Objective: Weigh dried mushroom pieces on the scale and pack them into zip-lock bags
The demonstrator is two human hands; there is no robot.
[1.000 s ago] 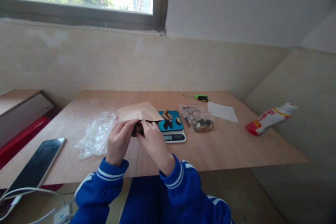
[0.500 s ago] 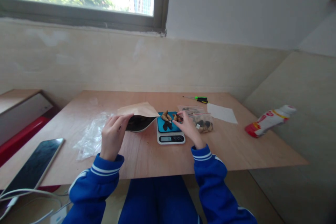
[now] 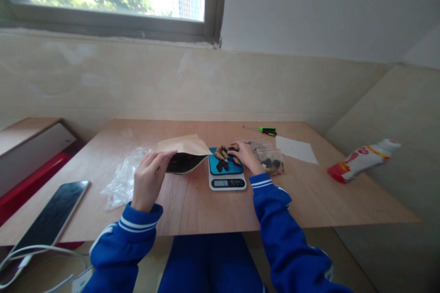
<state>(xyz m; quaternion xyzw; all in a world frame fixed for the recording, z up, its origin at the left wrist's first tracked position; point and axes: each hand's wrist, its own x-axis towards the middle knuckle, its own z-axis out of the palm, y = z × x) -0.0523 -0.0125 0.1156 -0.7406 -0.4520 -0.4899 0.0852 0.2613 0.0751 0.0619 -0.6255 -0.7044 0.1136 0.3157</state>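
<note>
My left hand [image 3: 148, 178] is closed on the edge of a brown kraft paper pouch [image 3: 185, 144], whose mouth gapes toward me and shows a dark inside. To its right stands a small white kitchen scale [image 3: 227, 184] with a blue top. Several dried brown pieces [image 3: 219, 152] and a black dried piece [image 3: 222, 165] lie on the scale. My right hand [image 3: 244, 155] reaches over the scale's right side, its fingertips pinched at a dark dried piece [image 3: 233, 149]. The fingers partly cover the pieces beneath them.
Clear zip bags [image 3: 273, 161] with dried pieces lie right of the scale. Behind are a screwdriver [image 3: 268, 130] and white paper [image 3: 297, 149]. A red-and-white bottle [image 3: 364, 160] is at the right. Crumpled clear plastic [image 3: 122, 178] and a phone [image 3: 51, 213] with white cables [image 3: 37, 248] are left.
My right hand has moved slightly further in over the scale, and the brown pieces there sit differently. My left hand still grips the pouch. The whole view has shifted a little.
</note>
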